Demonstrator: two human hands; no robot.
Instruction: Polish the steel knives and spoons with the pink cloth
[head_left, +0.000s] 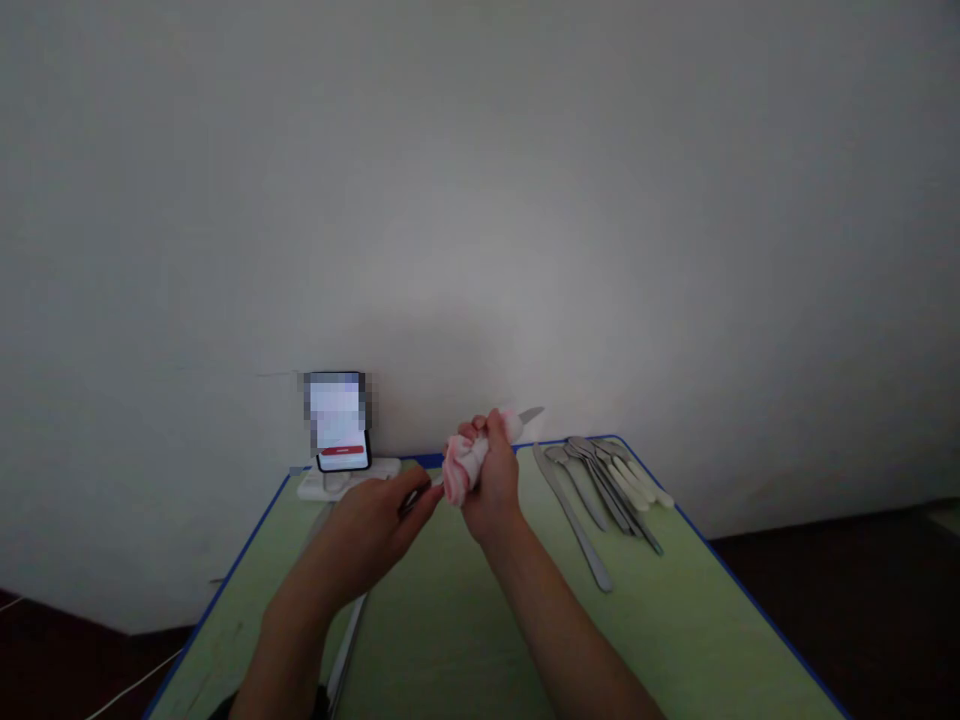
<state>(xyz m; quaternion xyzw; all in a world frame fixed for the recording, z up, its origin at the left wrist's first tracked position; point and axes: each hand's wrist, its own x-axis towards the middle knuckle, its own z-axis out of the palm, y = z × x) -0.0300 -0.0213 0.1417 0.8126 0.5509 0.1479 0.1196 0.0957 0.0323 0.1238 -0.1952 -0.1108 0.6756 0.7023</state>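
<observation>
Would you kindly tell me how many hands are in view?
2: the left hand holds the knife at its near end; the right hand clasps the pink-and-white cloth around it, the tip showing beyond.

A slim grey metal knife (pixel 532 414) is held up off the green table (pixel 450 640), slanting from lower left to upper right, its bare blade tip showing at the upper end. A soft pink-and-white cloth (pixel 463 468), crumpled into thick folds, is bunched around the knife, before the middle of the table's far edge. Much of the knife is hidden.
</observation>
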